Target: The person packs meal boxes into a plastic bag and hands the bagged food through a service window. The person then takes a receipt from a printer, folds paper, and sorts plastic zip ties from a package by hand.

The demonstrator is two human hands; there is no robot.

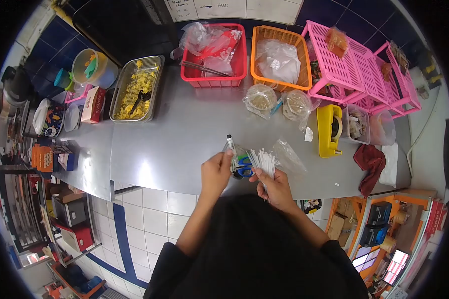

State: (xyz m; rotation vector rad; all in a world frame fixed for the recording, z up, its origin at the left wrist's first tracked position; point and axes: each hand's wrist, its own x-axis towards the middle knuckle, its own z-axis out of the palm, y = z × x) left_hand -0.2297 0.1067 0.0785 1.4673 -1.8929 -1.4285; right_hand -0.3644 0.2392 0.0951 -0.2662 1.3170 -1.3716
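Note:
My left hand (217, 172) is closed around a marker (230, 143) with a white body and a dark cap, held upright. In my right hand (276, 188) is a bundle of thin white sticks (264, 160), gripped near the lower end with the tips fanned slightly upward. Between my hands, blue-handled scissors (244, 170) lie on the metal table (184, 134), partly hidden by the sticks and fingers. A crumpled clear plastic bag (290, 157) rests just right of the bundle.
Along the back stand a tray of yellow food (152, 67), a red basket (213, 82), an orange basket (281, 85) and a pink rack (351, 74). Two tied bags (260, 99) sit before the orange basket. A yellow tape dispenser (327, 132) and maroon cloth (370, 167) are right.

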